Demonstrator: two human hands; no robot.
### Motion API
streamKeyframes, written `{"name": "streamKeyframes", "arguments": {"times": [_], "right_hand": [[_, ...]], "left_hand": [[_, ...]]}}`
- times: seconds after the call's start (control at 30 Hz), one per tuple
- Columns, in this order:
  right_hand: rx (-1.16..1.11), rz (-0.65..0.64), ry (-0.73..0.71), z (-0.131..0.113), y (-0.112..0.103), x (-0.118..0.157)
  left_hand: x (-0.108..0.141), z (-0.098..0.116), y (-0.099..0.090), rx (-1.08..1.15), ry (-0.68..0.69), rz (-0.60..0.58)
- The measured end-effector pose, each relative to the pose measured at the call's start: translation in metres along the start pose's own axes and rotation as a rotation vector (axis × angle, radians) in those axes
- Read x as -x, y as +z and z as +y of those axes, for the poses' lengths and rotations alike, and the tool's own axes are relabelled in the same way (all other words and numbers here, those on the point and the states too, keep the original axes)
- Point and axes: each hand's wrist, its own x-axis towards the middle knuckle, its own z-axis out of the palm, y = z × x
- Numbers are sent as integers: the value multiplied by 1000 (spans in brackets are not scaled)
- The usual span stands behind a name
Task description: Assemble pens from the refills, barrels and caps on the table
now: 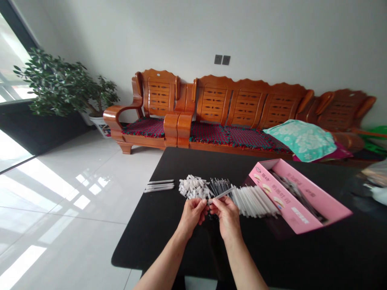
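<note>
The right hand (pixel 226 215) was pinching a thin clear tube (pixel 222 193) near its middle, while the left hand (pixel 192 213) gripped close to its lower end, both held just above a black table (pixel 145 237). Right behind the hands lay a heap of small white plastic caps (pixel 193 187) and a bundle of fine metal-tipped rods (pixel 220 187) — beside them, a fanned row of clear tubes (pixel 255 201) reached towards an open pink cardboard box (pixel 290 197). A small stack of clear tubes (pixel 159 185) lay further left, apart from the heap.
</note>
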Motion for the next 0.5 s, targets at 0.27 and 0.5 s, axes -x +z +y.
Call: {"name": "streamKeyframes", "arguments": {"times": [0.27,0.5], "right_hand": [[3,-25,-8,0,0,-1],[-14,-45,37,8,-11,-1]], "left_hand": [[4,6,1,16,7,0],[5,-6,0,-50,54,18]]}}
